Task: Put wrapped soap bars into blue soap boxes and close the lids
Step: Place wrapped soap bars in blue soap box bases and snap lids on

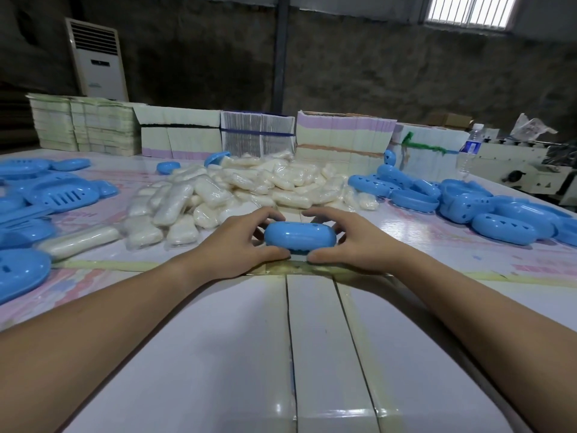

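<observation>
Here, at frame centre, the left hand [246, 242] and right hand [349, 242] gripped a blue soap box [300, 236], apparently pressing its lid shut; next likely needed another wrapped soap bar [173, 204].

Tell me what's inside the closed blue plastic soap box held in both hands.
Nothing inside shows: the blue soap box looks closed, gripped by the left hand and right hand. Whether it holds soap is hidden.
</observation>
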Motion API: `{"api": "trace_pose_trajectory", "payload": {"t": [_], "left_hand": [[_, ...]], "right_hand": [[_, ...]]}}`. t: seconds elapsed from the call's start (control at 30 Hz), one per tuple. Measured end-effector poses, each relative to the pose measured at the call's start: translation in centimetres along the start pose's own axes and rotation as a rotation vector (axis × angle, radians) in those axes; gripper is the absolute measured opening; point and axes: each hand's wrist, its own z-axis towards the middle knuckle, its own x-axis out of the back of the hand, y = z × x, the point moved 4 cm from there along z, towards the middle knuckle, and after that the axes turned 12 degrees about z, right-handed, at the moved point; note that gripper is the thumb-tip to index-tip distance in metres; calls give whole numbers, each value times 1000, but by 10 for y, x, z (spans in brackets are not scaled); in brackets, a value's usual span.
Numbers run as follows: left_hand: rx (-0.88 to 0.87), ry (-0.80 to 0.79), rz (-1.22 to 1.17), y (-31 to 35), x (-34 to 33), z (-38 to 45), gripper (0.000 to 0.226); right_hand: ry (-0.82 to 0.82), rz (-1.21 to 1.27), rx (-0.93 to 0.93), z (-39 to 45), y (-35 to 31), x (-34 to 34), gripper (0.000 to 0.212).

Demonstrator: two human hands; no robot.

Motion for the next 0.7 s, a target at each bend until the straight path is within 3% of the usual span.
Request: {"api": "trace_pose_trajectory", "payload": {"t": [0.17, 0.37, 0.57, 0.7], "left_hand": [[25, -6, 10, -2, 0, 0, 38], [3, 37, 106, -1, 2, 1, 42], [-170, 152, 287, 12, 12, -5, 43], [-248, 224, 295, 23, 15, -7, 45]], "right_hand": [[115, -8, 72, 0, 2, 8, 54], [104, -67, 106, 0, -3, 9, 51], [-17, 139, 49, -5, -7, 1, 38], [8, 160, 78, -4, -18, 2, 35]]}}
